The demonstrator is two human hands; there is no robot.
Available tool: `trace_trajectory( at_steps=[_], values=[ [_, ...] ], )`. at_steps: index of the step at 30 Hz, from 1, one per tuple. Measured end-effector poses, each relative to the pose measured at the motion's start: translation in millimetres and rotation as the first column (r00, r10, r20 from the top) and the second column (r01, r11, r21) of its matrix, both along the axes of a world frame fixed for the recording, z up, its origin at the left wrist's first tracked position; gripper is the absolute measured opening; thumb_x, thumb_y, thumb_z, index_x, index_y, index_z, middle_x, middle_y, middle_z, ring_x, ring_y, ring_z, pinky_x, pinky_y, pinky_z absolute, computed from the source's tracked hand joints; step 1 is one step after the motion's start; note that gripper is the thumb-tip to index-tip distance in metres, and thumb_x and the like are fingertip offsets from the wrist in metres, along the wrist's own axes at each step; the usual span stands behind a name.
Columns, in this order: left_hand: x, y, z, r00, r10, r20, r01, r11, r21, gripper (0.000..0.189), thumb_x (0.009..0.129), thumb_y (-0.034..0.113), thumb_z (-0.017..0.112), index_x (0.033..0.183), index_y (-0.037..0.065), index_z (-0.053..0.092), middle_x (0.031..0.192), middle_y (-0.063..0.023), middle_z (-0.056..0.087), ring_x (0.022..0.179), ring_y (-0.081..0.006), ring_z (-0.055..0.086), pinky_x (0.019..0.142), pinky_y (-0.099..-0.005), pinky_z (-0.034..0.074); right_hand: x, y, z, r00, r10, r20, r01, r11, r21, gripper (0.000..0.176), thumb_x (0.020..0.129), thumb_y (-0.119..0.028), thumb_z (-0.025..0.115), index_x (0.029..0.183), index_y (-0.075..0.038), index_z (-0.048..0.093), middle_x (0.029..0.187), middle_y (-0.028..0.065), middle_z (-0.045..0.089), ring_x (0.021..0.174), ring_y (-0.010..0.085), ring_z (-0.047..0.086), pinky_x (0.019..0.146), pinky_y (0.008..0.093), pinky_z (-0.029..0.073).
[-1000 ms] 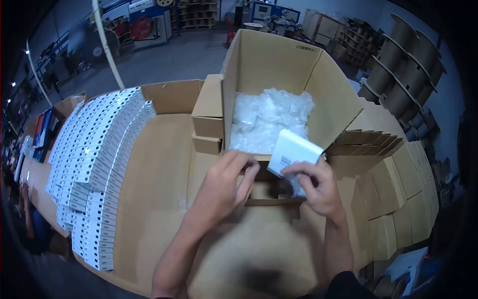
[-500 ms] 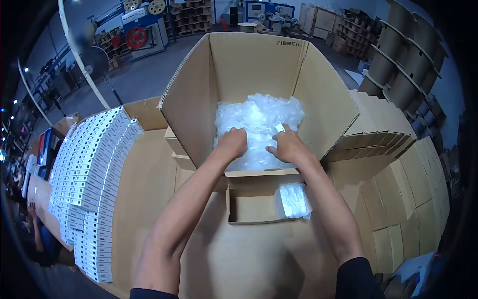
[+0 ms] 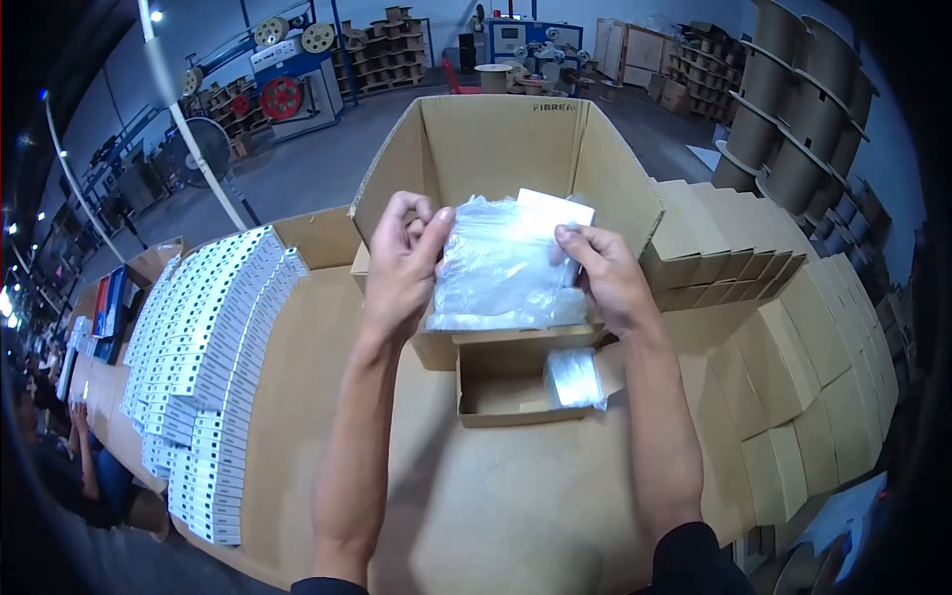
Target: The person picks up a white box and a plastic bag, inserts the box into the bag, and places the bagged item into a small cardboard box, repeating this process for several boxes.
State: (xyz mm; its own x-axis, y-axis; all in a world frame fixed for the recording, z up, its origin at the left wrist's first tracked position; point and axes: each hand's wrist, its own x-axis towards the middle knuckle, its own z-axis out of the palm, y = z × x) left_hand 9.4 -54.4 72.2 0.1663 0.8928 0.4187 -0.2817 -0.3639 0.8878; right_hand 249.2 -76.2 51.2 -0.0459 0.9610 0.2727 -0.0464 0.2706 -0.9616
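Raised in front of the large cardboard box [image 3: 496, 149], a clear plastic bag [image 3: 501, 260] is stretched between both hands. My left hand [image 3: 409, 248] pinches its left edge with thumb and curled fingers. My right hand [image 3: 610, 268] grips the right side, thumb on top, together with a white flat box [image 3: 555, 208] that sticks out at the upper right. Below the bag stands a small open cardboard box [image 3: 511, 420]. A plastic-wrapped white item [image 3: 574, 379] sits in its right end.
Stacked white boxes [image 3: 213, 337] line the left of the cardboard-covered table [image 3: 456, 496]. Folded brown cartons [image 3: 714, 238] and more cartons [image 3: 813, 377] are at the right. A co-worker's arm [image 3: 84, 451] shows at far left. Machines [image 3: 293, 84] and large spools [image 3: 783, 119] stand behind.
Both hands have come up out of the large box toward the camera, with a plastic bag now spread between them. The white box shows more fully. The view has shifted slightly.
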Motion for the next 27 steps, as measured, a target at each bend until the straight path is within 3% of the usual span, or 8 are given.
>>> trace_trajectory(
  at_steps=[2,5,9,13,18,20,26,27],
  values=[
    [-18.7,-30.7,-1.0,0.975,-0.068,0.213,0.075,0.997,-0.027,0.014,0.105,0.010,0.059,0.105,0.009,0.045,0.084,-0.0019,0.056,0.067,-0.0040,0.050,0.051,-0.0182,0.036,-1.6,-37.5,-0.2,0.955,0.092,-0.282,-0.133,0.983,-0.128,0.033,0.105,-0.024,0.061,0.084,-0.001,0.069,0.084,0.0036,0.064,0.078,0.0116,0.058,0.072,0.0286,0.049],
    [-31.1,-83.8,-26.9,0.967,0.249,-0.058,-0.224,0.934,0.279,0.036,0.094,0.001,0.069,0.125,0.007,0.050,0.109,-0.0067,0.059,0.081,-0.0107,0.059,0.064,-0.0226,0.048,-12.5,-101.3,-17.8,0.891,0.022,-0.453,-0.135,0.966,-0.218,0.028,0.105,-0.020,0.060,0.089,0.002,0.068,0.087,0.0076,0.066,0.080,0.0131,0.062,0.076,0.0305,0.053],
    [-35.9,-155.7,-56.6,0.791,0.485,-0.372,-0.068,0.675,0.735,0.079,0.065,0.000,0.086,0.138,0.020,0.061,0.147,-0.0119,0.054,0.125,-0.0337,0.056,0.095,-0.0410,0.050,-32.1,-189.9,-50.8,0.903,-0.056,-0.426,-0.137,0.902,-0.409,0.027,0.105,-0.020,0.062,0.093,0.003,0.071,0.094,0.0076,0.069,0.086,0.0128,0.064,0.079,0.0302,0.053],
    [-28.1,-216.4,-68.1,0.791,0.330,-0.515,0.103,0.758,0.644,0.027,0.077,0.003,0.080,0.102,0.012,0.077,0.117,-0.0083,0.073,0.118,-0.0327,0.062,0.099,-0.0432,0.050,-39.5,-250.1,-120.1,0.967,0.062,-0.246,-0.179,0.855,-0.487,0.032,0.106,-0.024,0.061,0.096,0.004,0.073,0.102,0.0065,0.068,0.089,0.0124,0.064,0.083,0.0291,0.052],
    [-24.7,-279.4,-143.6,0.893,0.242,-0.380,-0.242,0.969,0.051,0.007,0.092,0.006,0.074,0.091,0.000,0.070,0.078,-0.0054,0.069,0.071,-0.0148,0.065,0.066,-0.0300,0.051,-38.6,-304.8,-151.0,0.998,-0.049,0.048,0.062,0.946,-0.318,0.054,0.108,-0.040,0.056,0.122,0.011,0.066,0.125,0.0123,0.056,0.118,0.0213,0.057,0.101,0.0315,0.046],
    [-18.6,-299.7,-150.9,0.891,0.269,-0.367,-0.323,0.942,-0.095,0.014,0.097,0.008,0.071,0.088,-0.002,0.068,0.070,-0.0035,0.065,0.061,-0.0095,0.060,0.056,-0.0262,0.048,-38.8,-314.6,-160.6,0.981,0.027,-0.192,-0.070,0.974,-0.217,0.051,0.102,-0.033,0.068,0.131,0.008,0.062,0.128,0.0136,0.053,0.125,0.0239,0.053,0.108,0.0347,0.042],
    [-20.9,-321.0,-180.8,0.842,0.372,-0.391,-0.453,0.881,-0.137,0.018,0.100,0.012,0.067,0.091,-0.003,0.069,0.060,-0.0026,0.062,0.053,-0.0103,0.056,0.051,-0.0278,0.044,-75.4,-330.0,-140.1,0.992,-0.119,-0.051,0.104,0.966,-0.236,0.027,0.093,-0.013,0.080,0.108,0.008,0.073,0.116,0.0109,0.055,0.108,0.0177,0.059,0.090,0.0289,0.050],
    [-27.1,-319.1,-178.9,0.850,0.358,-0.387,-0.462,0.859,-0.220,0.013,0.098,0.012,0.069,0.093,0.000,0.068,0.076,-0.0066,0.065,0.065,-0.0144,0.059,0.059,-0.0302,0.046,-78.6,-328.9,-141.5,0.981,-0.188,0.047,0.193,0.969,-0.153,0.020,0.094,-0.013,0.078,0.100,0.006,0.076,0.107,0.0099,0.057,0.094,0.0159,0.060,0.080,0.0281,0.050]
  ],
)
